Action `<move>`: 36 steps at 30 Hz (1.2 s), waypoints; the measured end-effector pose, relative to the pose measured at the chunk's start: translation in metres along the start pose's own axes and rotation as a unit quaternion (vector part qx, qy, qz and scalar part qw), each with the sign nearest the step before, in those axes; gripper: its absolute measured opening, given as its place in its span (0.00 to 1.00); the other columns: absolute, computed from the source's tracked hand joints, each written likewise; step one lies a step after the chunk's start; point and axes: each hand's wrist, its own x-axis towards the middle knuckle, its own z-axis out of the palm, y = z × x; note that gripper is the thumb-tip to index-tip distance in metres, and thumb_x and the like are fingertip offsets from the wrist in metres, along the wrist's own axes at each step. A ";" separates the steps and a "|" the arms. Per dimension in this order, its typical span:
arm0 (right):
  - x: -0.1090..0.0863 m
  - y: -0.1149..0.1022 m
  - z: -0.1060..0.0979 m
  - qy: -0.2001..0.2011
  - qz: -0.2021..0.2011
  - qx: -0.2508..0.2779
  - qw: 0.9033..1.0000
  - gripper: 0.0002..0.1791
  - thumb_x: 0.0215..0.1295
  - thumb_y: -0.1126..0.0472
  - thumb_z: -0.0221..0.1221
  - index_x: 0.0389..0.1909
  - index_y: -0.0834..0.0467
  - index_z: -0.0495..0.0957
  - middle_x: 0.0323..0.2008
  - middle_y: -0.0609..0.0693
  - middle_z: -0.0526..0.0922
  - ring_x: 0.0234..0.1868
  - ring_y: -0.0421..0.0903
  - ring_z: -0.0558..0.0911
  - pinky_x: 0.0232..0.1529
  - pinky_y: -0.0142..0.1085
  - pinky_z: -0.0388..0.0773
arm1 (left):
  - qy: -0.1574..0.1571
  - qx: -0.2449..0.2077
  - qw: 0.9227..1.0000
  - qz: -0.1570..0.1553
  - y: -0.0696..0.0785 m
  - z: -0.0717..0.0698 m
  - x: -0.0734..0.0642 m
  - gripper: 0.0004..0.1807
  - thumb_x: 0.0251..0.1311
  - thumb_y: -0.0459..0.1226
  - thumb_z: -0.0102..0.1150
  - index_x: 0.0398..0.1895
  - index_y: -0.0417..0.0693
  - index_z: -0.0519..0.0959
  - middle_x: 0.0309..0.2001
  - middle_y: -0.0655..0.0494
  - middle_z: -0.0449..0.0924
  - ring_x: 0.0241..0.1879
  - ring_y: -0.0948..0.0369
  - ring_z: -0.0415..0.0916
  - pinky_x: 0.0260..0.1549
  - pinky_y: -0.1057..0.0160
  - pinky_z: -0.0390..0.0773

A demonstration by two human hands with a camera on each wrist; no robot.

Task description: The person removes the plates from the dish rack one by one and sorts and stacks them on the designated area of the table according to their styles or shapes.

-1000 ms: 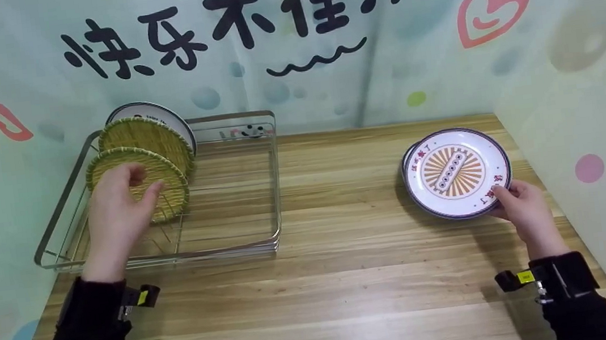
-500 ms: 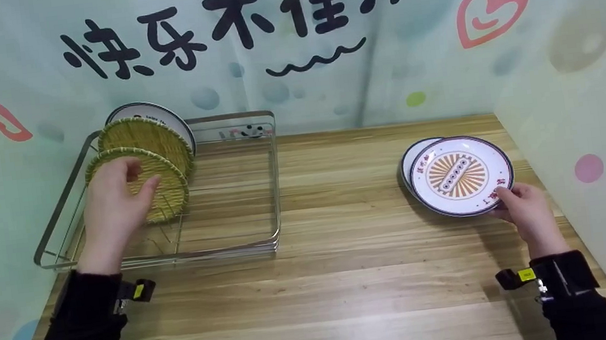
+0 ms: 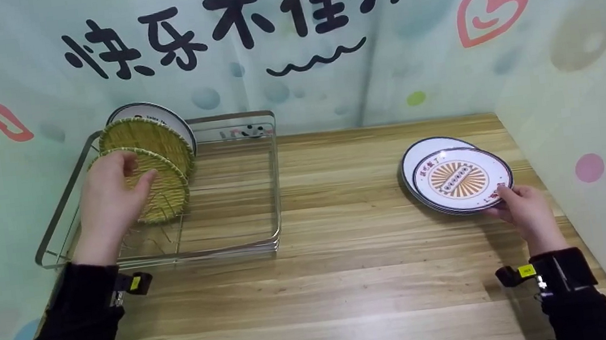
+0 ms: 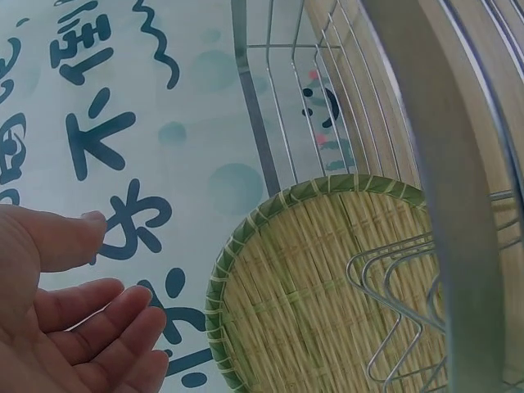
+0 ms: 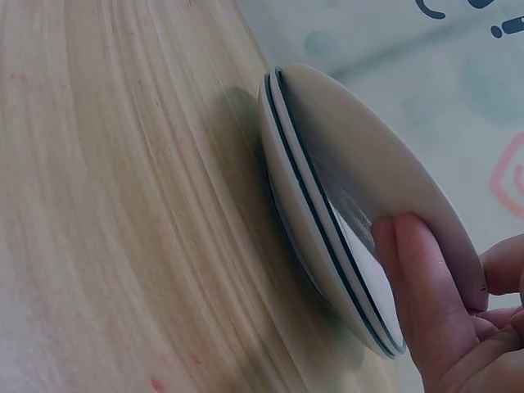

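Note:
My right hand (image 3: 530,215) pinches the near right edge of a white plate (image 3: 459,180) with a dark blue rim and an orange ray pattern. In the right wrist view this plate (image 5: 368,135) tilts up over two stacked plates (image 5: 288,176), its far edge close to theirs. The stack (image 3: 414,158) sits on the table, mostly covered. At the left, my left hand (image 3: 112,194) is held with loosely bent fingers, holding nothing, in front of a round woven tray (image 3: 169,194). That tray (image 4: 319,286) stands upright in the wire dish rack (image 3: 276,187).
Behind the front tray stand another woven tray (image 3: 133,133) and a white plate (image 3: 175,126), both upright in the rack. Thin wire dividers (image 4: 393,270) rise from its bottom. A wood-grain table (image 3: 344,279) lies between rack and plates, with a printed curtain (image 3: 317,94) behind.
My right hand's plate has come nearer and tilted, exposing more of the stack underneath. My left hand has drifted slightly up over the front woven tray.

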 end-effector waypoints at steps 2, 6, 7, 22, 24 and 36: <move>0.001 0.001 -0.001 0.001 0.003 0.001 1.000 0.16 0.78 0.60 0.46 0.49 0.72 0.65 0.31 0.48 0.79 0.30 0.38 0.85 0.41 0.30 0.83 | -0.006 0.001 1.000 -0.004 0.001 0.000 0.002 0.25 0.67 0.38 0.60 0.58 0.26 0.71 0.49 0.30 0.74 0.50 0.38 0.70 0.52 0.38 0.68; 0.001 0.002 -0.001 0.001 0.004 -0.003 1.000 0.21 0.78 0.58 0.47 0.53 0.75 0.63 0.32 0.48 0.79 0.31 0.38 0.85 0.42 0.30 0.83 | -0.007 0.008 1.000 -0.003 0.000 -0.001 0.005 0.24 0.67 0.38 0.60 0.58 0.26 0.71 0.49 0.30 0.74 0.49 0.38 0.70 0.52 0.38 0.68; 0.002 0.002 -0.001 -0.001 0.004 0.001 1.000 0.23 0.78 0.57 0.47 0.55 0.77 0.62 0.32 0.48 0.79 0.31 0.38 0.85 0.42 0.30 0.83 | -0.006 0.010 1.000 -0.002 0.000 -0.001 0.006 0.24 0.67 0.38 0.60 0.57 0.26 0.71 0.49 0.30 0.74 0.49 0.38 0.70 0.52 0.38 0.69; -0.001 0.002 -0.005 -0.003 0.002 -0.046 0.999 0.34 0.78 0.55 0.48 0.64 0.83 0.54 0.37 0.51 0.76 0.32 0.38 0.85 0.43 0.31 0.83 | -0.019 0.027 0.999 -0.013 -0.010 0.001 0.018 0.24 0.67 0.37 0.60 0.55 0.24 0.70 0.48 0.29 0.72 0.48 0.37 0.69 0.49 0.38 0.68; -0.001 0.003 -0.006 -0.004 0.000 -0.051 0.999 0.34 0.78 0.54 0.47 0.64 0.83 0.54 0.36 0.50 0.77 0.32 0.38 0.85 0.43 0.31 0.83 | -0.021 0.032 0.999 -0.017 -0.011 0.002 0.020 0.25 0.67 0.37 0.60 0.56 0.24 0.70 0.50 0.28 0.71 0.50 0.36 0.68 0.51 0.36 0.68; -0.007 0.006 -0.011 -0.014 -0.039 -0.090 0.995 0.32 0.79 0.57 0.43 0.62 0.86 0.55 0.30 0.45 0.81 0.30 0.37 0.85 0.39 0.30 0.83 | -0.035 0.069 0.997 -0.018 -0.015 0.003 0.033 0.27 0.65 0.37 0.60 0.59 0.24 0.68 0.58 0.23 0.66 0.57 0.32 0.65 0.57 0.33 0.65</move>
